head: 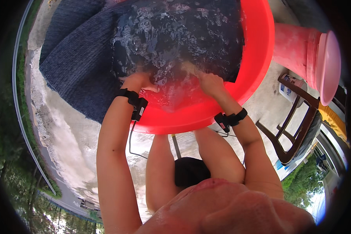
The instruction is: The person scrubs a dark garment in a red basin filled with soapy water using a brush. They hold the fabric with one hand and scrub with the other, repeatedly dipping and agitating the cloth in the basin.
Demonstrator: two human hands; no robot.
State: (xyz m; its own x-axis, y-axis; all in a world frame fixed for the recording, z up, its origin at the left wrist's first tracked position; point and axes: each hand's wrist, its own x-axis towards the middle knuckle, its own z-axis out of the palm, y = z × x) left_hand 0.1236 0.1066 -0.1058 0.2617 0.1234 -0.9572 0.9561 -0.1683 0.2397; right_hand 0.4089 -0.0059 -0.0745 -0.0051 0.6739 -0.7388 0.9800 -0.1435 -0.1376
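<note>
A large red plastic basin (pixel 259 44) in front of me holds water with bubbles on it. Dark blue ribbed fabric (pixel 79 55) hangs over its left side, and more of the dark cloth lies under the water. My left hand (pixel 139 81) reaches into the water at the near left, beside the draped cloth, thumb spread and other fingers hidden. At the near right, my right hand (pixel 212 83) dips in, its submerged fingers blurred by the cloudy water. Whether either hand grips the cloth cannot be made out. Both wrists carry black straps with small boxes.
To the right stands a pink-red plastic bucket (pixel 295 49) with a pink basin (pixel 330 68) at its end. Near it are a white pail (pixel 288 84) and a dark wooden chair (pixel 295 128). Thin cables run from the wrist boxes. Concrete floor (pixel 73 143) lies around my legs.
</note>
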